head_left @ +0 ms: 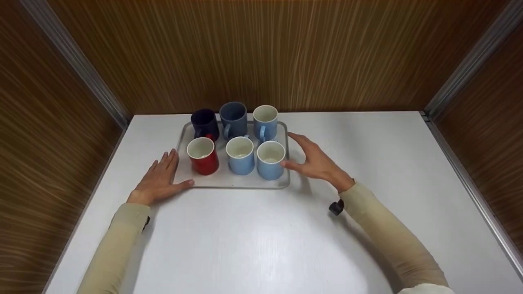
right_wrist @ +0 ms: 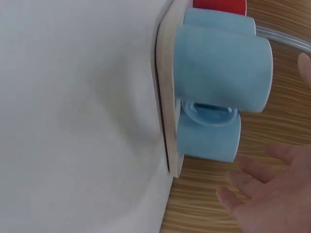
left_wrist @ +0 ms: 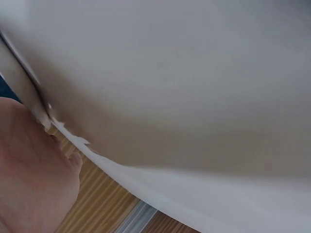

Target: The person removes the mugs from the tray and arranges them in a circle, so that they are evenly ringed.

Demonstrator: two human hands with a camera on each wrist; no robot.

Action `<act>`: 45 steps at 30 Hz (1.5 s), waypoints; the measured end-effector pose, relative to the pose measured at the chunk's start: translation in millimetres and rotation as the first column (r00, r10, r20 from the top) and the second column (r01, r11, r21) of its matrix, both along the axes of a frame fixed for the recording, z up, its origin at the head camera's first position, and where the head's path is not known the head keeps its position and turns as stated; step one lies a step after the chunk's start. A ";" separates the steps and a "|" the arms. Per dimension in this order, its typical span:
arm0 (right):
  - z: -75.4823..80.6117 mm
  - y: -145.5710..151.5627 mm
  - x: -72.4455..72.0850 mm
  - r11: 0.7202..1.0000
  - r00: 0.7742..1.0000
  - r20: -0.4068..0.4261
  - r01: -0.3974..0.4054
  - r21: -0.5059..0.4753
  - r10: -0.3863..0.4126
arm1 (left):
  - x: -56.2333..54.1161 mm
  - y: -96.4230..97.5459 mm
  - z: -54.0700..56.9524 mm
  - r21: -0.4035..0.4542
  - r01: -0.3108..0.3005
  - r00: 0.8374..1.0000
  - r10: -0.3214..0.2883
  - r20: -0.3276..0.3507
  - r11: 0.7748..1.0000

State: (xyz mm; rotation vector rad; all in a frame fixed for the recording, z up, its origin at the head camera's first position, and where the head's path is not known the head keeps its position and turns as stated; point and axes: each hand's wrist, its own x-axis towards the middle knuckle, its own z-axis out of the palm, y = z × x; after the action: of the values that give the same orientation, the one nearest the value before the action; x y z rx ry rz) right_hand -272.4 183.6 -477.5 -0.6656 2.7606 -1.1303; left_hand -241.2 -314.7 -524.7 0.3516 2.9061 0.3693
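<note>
Six mugs (head_left: 240, 163) upright in two rows on tray (head_left: 220, 181), on table (head_left: 245, 237): navy, grey-blue, light blue behind; red, two light blue in front. Left hand (head_left: 160, 178) at tray's left edge, fingers straight, released. Right hand (head_left: 314, 161) just beside tray's right side, thumb and fingers spread, released.

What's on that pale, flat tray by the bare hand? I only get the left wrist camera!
Observer: The head view shows six smooth, cylindrical mugs on the pale, flat, rectangular tray.
Operator: Ooh! Which one's closest to the bare left hand?
Observer: The red, cylindrical mug with the white inside stands nearest the bare left hand.
Operator: And is the other hand grabbing one?
Observer: No, the bare right hand has its fingers spread beside the mugs and holds none of them.
</note>
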 end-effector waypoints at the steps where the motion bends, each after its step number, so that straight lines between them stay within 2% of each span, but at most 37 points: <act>1: -2.5 -2.4 0.2 1.000 1.000 0.004 -0.001 -0.013 0.001 | 0.1 -0.1 0.1 0.001 0.001 1.000 -0.001 -0.001 1.000; 6: -14.1 -13.3 -0.4 0.994 1.000 0.002 -0.030 -0.105 0.031 | -0.1 -0.6 -1.5 0.010 0.005 1.000 -0.005 -0.004 1.000; 10: -21.5 -21.3 -1.1 0.977 0.999 0.003 -0.051 -0.208 0.053 | -1.4 -1.6 -3.2 0.013 0.005 1.000 -0.005 -0.005 1.000; 15: -29.1 -30.0 -2.4 0.942 0.997 0.019 -0.068 -0.330 0.079 | -2.1 -3.4 -4.3 0.001 0.007 1.000 -0.007 -0.013 1.000; 22: -37.4 -35.2 -7.3 0.876 0.990 0.067 -0.080 -0.476 0.127 | -0.9 -5.3 -5.7 -0.002 0.008 1.000 -0.008 -0.007 1.000; 30: -39.7 -42.9 -9.2 0.846 0.987 0.103 -0.050 -0.531 0.122 | -2.4 -8.0 -11.1 0.012 0.022 0.999 -0.022 -0.034 1.000; 36: -41.6 -46.2 -5.4 0.833 0.992 0.108 0.002 -0.553 0.069 | -3.1 -9.4 -14.4 0.005 0.014 1.000 -0.014 -0.025 1.000; 45: -38.9 -43.2 -0.2 0.842 0.996 0.084 0.027 -0.539 0.022 | -6.2 -7.2 -15.8 0.004 0.022 1.000 -0.022 -0.022 1.000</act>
State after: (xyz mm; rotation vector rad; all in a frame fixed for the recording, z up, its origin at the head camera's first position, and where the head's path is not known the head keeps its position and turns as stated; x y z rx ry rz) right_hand -272.6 140.4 -516.4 -0.6306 2.3592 -1.9173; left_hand -247.4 -321.9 -540.6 0.3903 2.9207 0.3702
